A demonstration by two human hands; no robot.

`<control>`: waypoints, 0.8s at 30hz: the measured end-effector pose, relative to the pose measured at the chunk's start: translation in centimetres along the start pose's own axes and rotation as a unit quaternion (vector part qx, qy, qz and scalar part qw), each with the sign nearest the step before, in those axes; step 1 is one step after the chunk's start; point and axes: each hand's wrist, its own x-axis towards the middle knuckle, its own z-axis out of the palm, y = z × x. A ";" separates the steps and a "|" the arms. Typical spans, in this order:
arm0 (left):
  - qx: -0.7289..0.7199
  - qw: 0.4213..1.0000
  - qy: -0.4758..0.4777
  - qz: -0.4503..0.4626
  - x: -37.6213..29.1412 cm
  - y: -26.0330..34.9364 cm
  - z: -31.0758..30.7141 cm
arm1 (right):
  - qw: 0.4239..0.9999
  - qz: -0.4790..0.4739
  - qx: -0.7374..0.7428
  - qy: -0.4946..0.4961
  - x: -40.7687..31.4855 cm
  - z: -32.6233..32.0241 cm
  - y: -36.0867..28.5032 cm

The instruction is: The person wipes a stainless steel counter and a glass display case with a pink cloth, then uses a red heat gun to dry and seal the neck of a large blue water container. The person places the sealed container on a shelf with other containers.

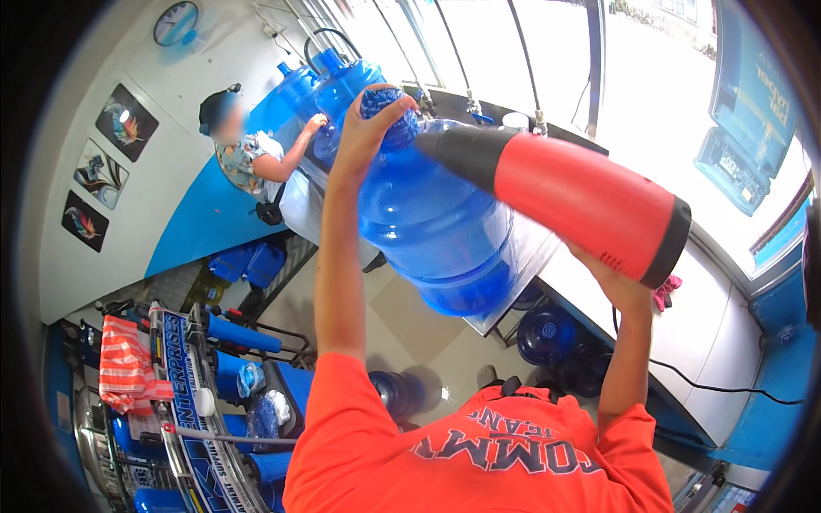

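Note:
A large blue water jug [442, 237] stands upright before me on a metal counter [513, 295]. My left hand [369, 125] grips the top of the jug, thumb and fingers around the printed plastic seal [388, 106] over its cap and neck. My right hand [609, 276] holds a red and black heat gun [571, 199] from below, its handle mostly hidden behind the body. The black nozzle points left at the seal, close beside the neck. Whether it touches the seal cannot be told.
Another person [256, 160] stands at the left, one hand by other blue jugs [343, 83]. Valves [474, 106] line the counter's back. A black cord [705, 381] crosses the right side. Jugs [545, 333] sit below the counter; blue filter housings [244, 333] stand lower left.

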 end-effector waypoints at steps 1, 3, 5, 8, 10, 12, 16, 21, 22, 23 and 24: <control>-0.010 1.000 -0.005 -0.005 0.1 -0.3 -0.2 | 0.999 0.033 0.004 -0.008 0.0 -0.1 0.1; -0.047 0.998 -0.033 0.006 0.3 -1.0 -0.7 | 0.999 0.031 -0.012 -0.021 0.0 -0.2 0.4; -0.150 0.985 -0.085 -0.009 0.5 -1.5 -1.3 | 0.998 -0.018 -0.060 -0.028 0.1 -0.2 0.5; -0.177 0.976 -0.128 0.009 0.7 -2.2 -1.7 | 0.999 0.004 -0.031 -0.038 0.0 -0.3 0.5; -0.166 0.976 -0.140 0.023 1.0 -2.2 -2.0 | 0.999 0.009 -0.033 -0.015 -0.2 -0.3 0.4; -0.166 0.973 -0.157 0.019 1.4 -2.0 -2.2 | 0.990 -0.094 -0.103 -0.017 -0.3 -0.3 0.3; -0.174 0.964 -0.200 0.013 2.3 -2.0 -2.1 | 0.999 0.002 -0.006 -0.051 -0.1 -0.3 0.7; -0.207 0.946 -0.248 -0.006 2.6 -2.4 -2.2 | 0.999 0.000 -0.011 -0.037 0.2 -0.2 0.2; -0.199 0.948 -0.249 -0.011 2.4 -2.2 -2.4 | 1.000 -0.010 -0.018 -0.018 0.2 -0.3 -0.2; -0.187 0.947 -0.259 -0.018 2.1 -1.8 -2.6 | 1.000 -0.006 -0.027 -0.005 0.2 -0.5 -0.7; -0.173 0.947 -0.270 -0.024 1.8 -1.3 -2.7 | 1.000 -0.004 -0.024 0.001 0.2 -0.8 -1.3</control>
